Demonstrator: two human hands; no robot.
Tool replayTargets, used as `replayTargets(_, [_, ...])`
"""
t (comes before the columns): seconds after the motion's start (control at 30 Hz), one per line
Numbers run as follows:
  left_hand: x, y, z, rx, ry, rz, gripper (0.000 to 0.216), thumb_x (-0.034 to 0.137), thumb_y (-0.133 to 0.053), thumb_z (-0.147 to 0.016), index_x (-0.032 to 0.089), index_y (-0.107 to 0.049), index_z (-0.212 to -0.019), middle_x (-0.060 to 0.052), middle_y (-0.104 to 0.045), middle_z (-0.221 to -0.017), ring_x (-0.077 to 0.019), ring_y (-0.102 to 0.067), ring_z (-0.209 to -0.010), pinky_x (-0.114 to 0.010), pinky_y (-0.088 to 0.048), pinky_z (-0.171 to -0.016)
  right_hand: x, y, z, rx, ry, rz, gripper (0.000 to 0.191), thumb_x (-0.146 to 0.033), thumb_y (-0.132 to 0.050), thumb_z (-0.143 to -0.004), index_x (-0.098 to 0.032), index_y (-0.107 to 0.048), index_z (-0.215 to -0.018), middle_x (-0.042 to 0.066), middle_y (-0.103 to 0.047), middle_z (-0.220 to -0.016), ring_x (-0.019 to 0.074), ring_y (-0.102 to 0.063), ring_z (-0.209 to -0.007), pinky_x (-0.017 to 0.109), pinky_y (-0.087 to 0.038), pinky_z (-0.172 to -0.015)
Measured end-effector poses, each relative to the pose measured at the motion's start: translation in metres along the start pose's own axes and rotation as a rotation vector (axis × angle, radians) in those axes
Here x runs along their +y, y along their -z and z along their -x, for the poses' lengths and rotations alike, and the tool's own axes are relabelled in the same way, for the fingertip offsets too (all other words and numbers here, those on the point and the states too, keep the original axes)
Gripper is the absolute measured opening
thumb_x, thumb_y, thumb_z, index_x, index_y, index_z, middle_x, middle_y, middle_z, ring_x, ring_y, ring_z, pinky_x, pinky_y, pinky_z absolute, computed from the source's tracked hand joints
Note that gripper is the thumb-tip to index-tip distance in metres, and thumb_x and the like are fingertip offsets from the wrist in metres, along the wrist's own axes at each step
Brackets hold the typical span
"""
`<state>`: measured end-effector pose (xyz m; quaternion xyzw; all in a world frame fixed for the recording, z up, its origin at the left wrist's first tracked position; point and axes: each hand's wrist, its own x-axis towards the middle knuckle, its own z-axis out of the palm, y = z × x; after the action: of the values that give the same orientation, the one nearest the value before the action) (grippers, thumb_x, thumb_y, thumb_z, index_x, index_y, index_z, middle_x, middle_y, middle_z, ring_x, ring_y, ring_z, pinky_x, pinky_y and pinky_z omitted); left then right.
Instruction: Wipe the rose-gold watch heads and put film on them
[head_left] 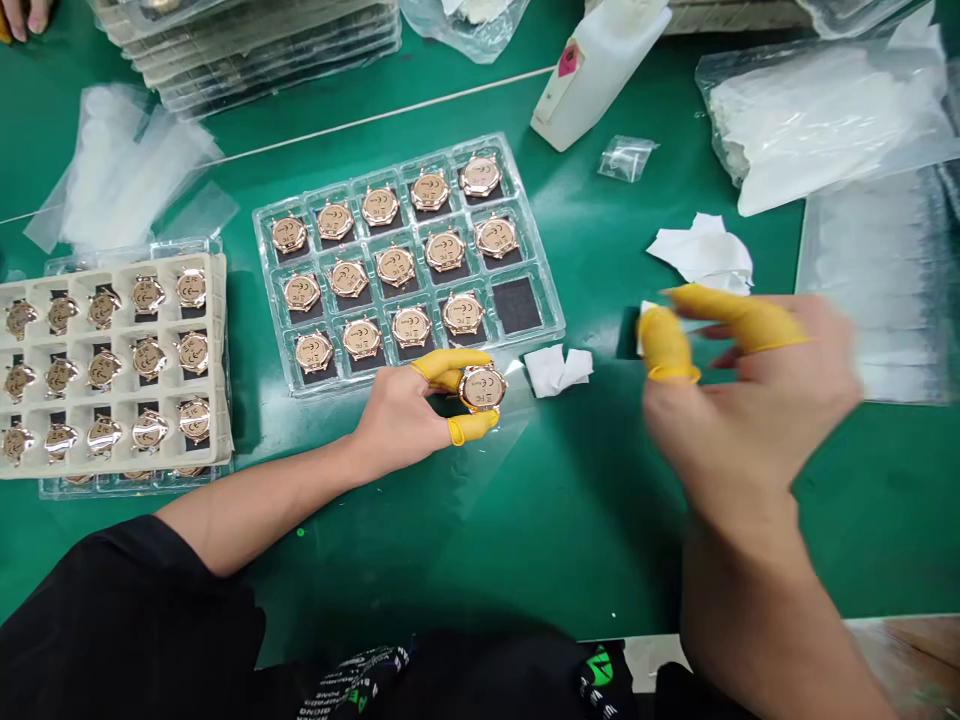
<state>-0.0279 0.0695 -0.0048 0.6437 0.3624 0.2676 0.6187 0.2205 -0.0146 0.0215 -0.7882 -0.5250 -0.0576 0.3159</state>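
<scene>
My left hand [397,420], in a yellow finger cot on thumb and forefinger, pinches a rose-gold round watch case [481,388] by its edges. That case sits just below a transparent plastic tray [375,172] holding several similar cases on black pads. One black pad [516,305] has no case. My right hand [750,400], blurred by motion, also wears yellow finger cots. Its thumb and forefinger pinch a small white piece [645,325], perhaps film. A beige tray [219,350] of cases lies to the left.
White tissue scraps [559,370] lie on the green mat [585,520], with more [701,250] further right. Farther back are a white plastic bottle [600,75], stacked trays [247,50] and plastic bags [825,125]. A co-worker's fingers [22,15] show at top left.
</scene>
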Motion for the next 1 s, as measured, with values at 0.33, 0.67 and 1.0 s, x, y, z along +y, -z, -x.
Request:
replayTargets(0.33, [0.001,0.004,-0.001,-0.064,-0.212,-0.135,0.045,0.025,-0.086,-0.080,0.023,-0.080,-0.125,-0.001,-0.087,-0.110,-0.0183,-0.082,-0.094,-0.028,-0.065,-0.090,-0.051,-0.021,0.030,-0.488,0.022,-0.656,0.027,-0.040,-0.078,-0.093,-0.027,-0.074,-0.116,0.002,-0.074,-0.091,0.0161,-0.067,-0.076,0.030,-0.051,-0.061])
replayTargets(0.67, [0.003,0.001,0.005,-0.095,-0.071,-0.088,0.052,0.029,-0.085,-0.086,0.024,-0.073,-0.136,0.001,-0.086,-0.091,-0.0131,-0.078,-0.069,-0.026,-0.068,-0.076,-0.037,-0.035,-0.009,-0.159,-0.156,-0.784,0.023,-0.034,-0.086,-0.085,-0.027,-0.079,-0.106,0.001,-0.078,-0.090,0.0169,-0.070,-0.077,0.033,-0.058,-0.071])
replayTargets(1.0, [0.005,0.002,0.004,-0.095,-0.274,-0.259,0.023,0.024,-0.081,-0.092,0.021,-0.080,-0.114,0.001,-0.086,-0.090,-0.0140,-0.081,-0.081,-0.025,-0.068,-0.082,0.001,-0.075,-0.065,-0.336,0.320,-0.419,0.025,-0.041,-0.081,-0.088,-0.024,-0.081,-0.107,0.007,-0.068,-0.097,0.0175,-0.060,-0.078,0.036,-0.052,-0.069])
